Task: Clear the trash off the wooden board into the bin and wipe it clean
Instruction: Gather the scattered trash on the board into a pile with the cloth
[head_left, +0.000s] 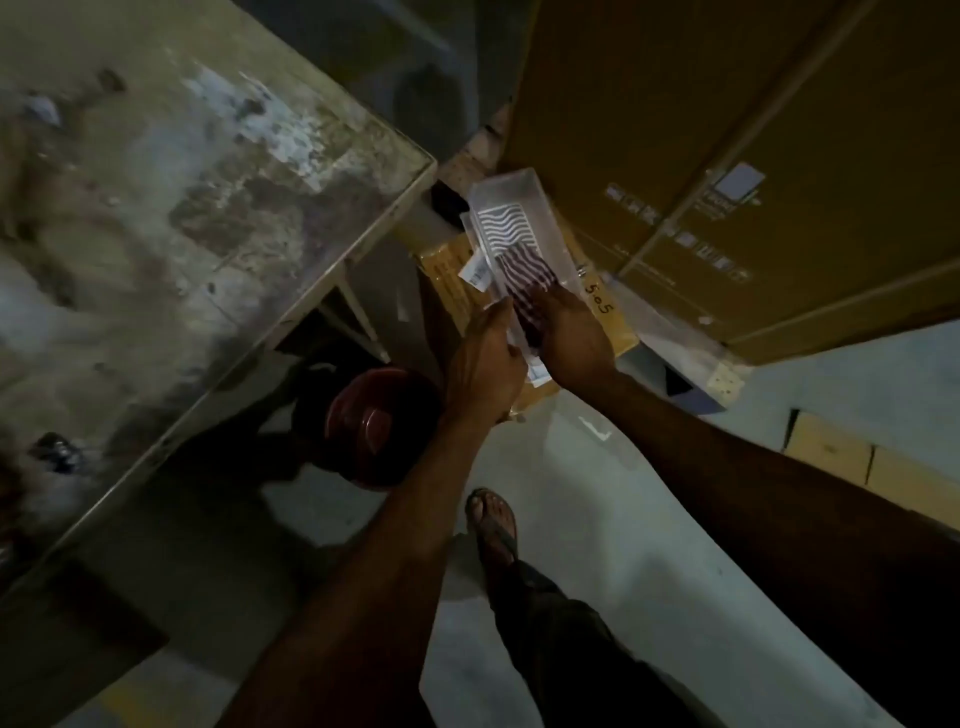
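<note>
The wooden board (197, 171) fills the left side, its top stained and blotchy, with small dark bits near its left edge. A round red bin (371, 423) stands on the floor below the board's near corner. Just right of that corner, a clear plastic tray (511, 208) lies on a cardboard box. A wavy-striped cloth (522, 273) lies inside it. My left hand (485, 358) grips the tray's near left rim. My right hand (571, 338) reaches into the tray's near end, fingers curled down on the striped cloth. The fingertips are hidden.
A large cardboard carton (753, 156) stands to the right, and the smaller box (452, 280) under the tray is marked "505". More flat boxes (852, 462) lie on the floor at right. My sandalled foot (493, 525) stands on the grey floor. The light is dim.
</note>
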